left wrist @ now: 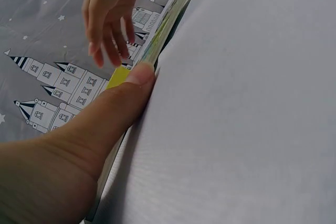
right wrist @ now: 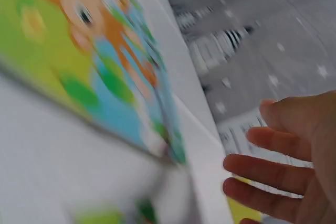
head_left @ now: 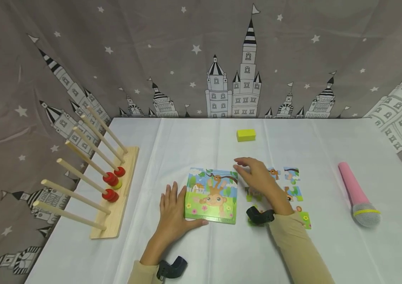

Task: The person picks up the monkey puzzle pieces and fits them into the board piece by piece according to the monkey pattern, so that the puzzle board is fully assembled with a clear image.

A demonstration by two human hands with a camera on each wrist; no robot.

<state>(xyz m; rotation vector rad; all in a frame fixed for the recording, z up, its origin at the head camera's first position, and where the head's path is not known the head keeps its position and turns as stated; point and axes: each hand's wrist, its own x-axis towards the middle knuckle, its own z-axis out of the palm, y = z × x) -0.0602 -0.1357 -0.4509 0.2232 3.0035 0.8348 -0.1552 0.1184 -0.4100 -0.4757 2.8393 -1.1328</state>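
Observation:
A square puzzle board with a monkey picture lies flat mid-table; the right wrist view shows the picture up close, blurred. At its lower left corner is my left hand, with fingers extended along the left side and the thumb against the near edge. My right hand hovers just past the board's right side. Its fingers are spread and loosely bent, with nothing between them. Beneath and beside that forearm lie several loose puzzle pieces, partly hidden by it.
A wooden peg stand with red and yellow rings stands on the left, its pegs leaning outward in view. A yellow block sits near the table's back. On the right lies a pink toy microphone. A grey castle-print curtain hangs behind.

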